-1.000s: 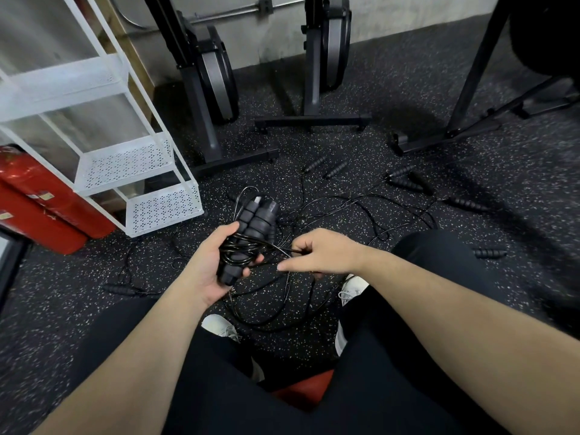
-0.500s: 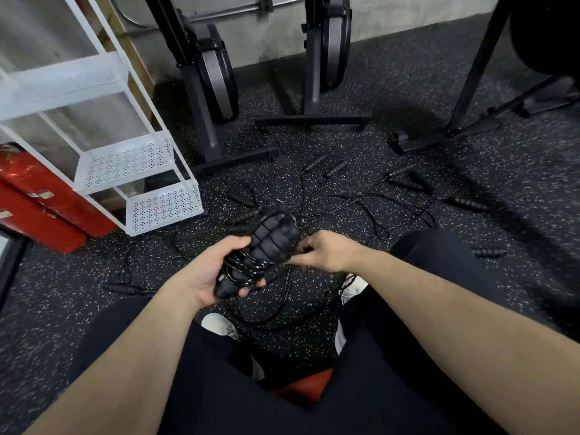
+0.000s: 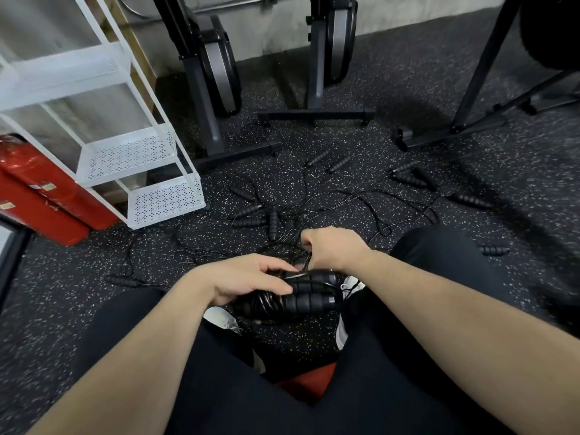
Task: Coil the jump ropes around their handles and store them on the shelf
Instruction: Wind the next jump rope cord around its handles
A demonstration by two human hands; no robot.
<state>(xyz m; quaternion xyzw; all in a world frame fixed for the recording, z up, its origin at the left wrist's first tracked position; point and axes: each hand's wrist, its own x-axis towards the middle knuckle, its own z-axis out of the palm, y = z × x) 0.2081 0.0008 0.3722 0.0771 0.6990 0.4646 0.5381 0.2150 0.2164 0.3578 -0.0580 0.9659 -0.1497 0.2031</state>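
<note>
Head view: left hand (image 3: 248,279) grips the paired handles (image 3: 309,298) low between the knees, cord partly wound on — right hand (image 3: 332,249) pinches the loose cord (image 3: 309,260) just above. Coiling step; next wrap needs tension — shelf (image 3: 164,200) waits.

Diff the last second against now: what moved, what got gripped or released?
The handle bundle swung from pointing up-away to lying sideways, lower, still gripped by the left hand. The right hand keeps pinching the cord, now above the bundle. Loose ropes and shelf unchanged.
</note>
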